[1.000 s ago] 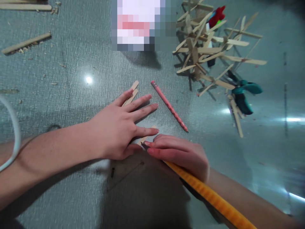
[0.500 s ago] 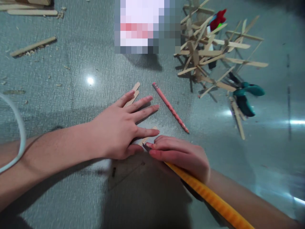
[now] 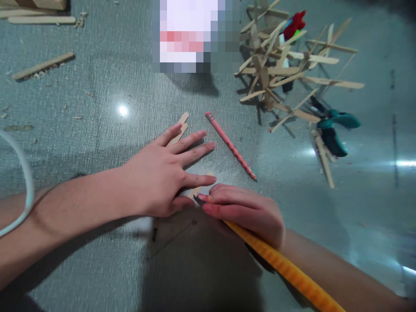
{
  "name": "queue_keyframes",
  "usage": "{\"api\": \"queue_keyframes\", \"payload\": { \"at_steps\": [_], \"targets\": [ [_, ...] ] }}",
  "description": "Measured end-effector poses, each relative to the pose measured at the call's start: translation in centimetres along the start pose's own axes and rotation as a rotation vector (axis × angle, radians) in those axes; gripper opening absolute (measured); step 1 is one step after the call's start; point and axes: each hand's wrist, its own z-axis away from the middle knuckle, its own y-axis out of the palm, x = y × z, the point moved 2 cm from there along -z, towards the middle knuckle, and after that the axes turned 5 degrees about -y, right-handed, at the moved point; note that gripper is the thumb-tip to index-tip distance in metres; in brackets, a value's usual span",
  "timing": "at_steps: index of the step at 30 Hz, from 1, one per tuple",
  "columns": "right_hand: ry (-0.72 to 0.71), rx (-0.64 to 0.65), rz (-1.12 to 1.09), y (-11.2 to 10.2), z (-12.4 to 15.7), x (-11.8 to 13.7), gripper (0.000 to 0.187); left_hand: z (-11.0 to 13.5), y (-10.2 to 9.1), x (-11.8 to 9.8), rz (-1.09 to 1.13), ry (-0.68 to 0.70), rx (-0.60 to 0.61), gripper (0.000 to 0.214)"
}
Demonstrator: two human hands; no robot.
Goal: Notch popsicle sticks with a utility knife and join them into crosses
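My left hand (image 3: 162, 175) lies flat with its fingers spread, pressing down on a few wooden craft sticks (image 3: 181, 125) on the grey surface. My right hand (image 3: 245, 212) is closed round an orange-handled cutter (image 3: 286, 271); its dark tip touches a stick end (image 3: 199, 190) just under my left thumb. A red pencil (image 3: 230, 145) lies loose beyond my fingers.
A tangled structure of glued craft sticks (image 3: 286, 69) stands at the back right, with teal-handled pliers (image 3: 333, 130) and a red object (image 3: 294, 24) beside it. Loose sticks (image 3: 42, 65) and wood chips are scattered at the back left. A white cable (image 3: 22, 182) curves at the left edge.
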Motion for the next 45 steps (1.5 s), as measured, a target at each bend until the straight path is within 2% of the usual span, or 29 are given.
{"api": "queue_keyframes", "payload": {
  "at_steps": [7, 11, 13, 16, 19, 21, 24, 25, 30, 35, 42, 45],
  "targets": [
    [0.009, -0.010, 0.028, -0.1, 0.2, 0.1, 0.023, 0.1, -0.2, -0.1, 0.056, 0.029, -0.051, 0.051],
    [0.016, -0.012, 0.050, -0.2, 0.1, 0.2, 0.024, 0.0, -0.2, -0.2, 0.040, 0.017, -0.028, 0.050],
    [0.038, -0.015, -0.020, -0.3, 0.2, -0.1, 0.024, 0.0, -0.2, -0.1, 0.031, 0.017, -0.021, 0.051],
    [0.065, -0.086, -0.158, -0.6, 0.7, -0.6, 0.025, 0.0, -0.3, 0.0, 0.018, 0.031, -0.016, 0.054],
    [0.071, -0.163, -0.175, -0.7, 0.9, -0.9, 0.030, 0.0, -0.4, 0.1, -0.008, 0.046, -0.040, 0.061],
    [0.079, -0.157, -0.180, -0.7, 0.9, -0.9, 0.033, 0.1, -0.5, 0.2, -0.024, 0.072, -0.071, 0.052],
    [0.090, -0.177, -0.174, -0.9, 0.7, -0.8, 0.034, 0.1, -0.7, 0.2, -0.014, 0.114, -0.117, 0.022],
    [0.094, -0.189, -0.169, -1.0, 0.6, -0.8, 0.034, 0.1, -0.8, 0.2, 0.002, 0.123, -0.130, 0.019],
    [0.080, -0.184, -0.193, -1.2, 0.5, -0.9, 0.032, 0.1, -1.1, 0.4, 0.111, 0.112, -0.145, 0.021],
    [0.077, -0.199, -0.126, -1.7, 0.8, -0.7, 0.030, 0.3, -1.4, 0.2, 0.176, 0.051, -0.146, 0.018],
    [0.077, -0.227, -0.100, -2.5, 1.4, -0.7, 0.030, 0.5, -1.1, -1.0, 0.203, -0.034, -0.187, 0.019],
    [0.086, -0.215, -0.103, -2.5, 1.3, -0.8, 0.030, 0.6, -1.0, -1.6, 0.163, 0.016, -0.189, 0.019]
  ]
}}
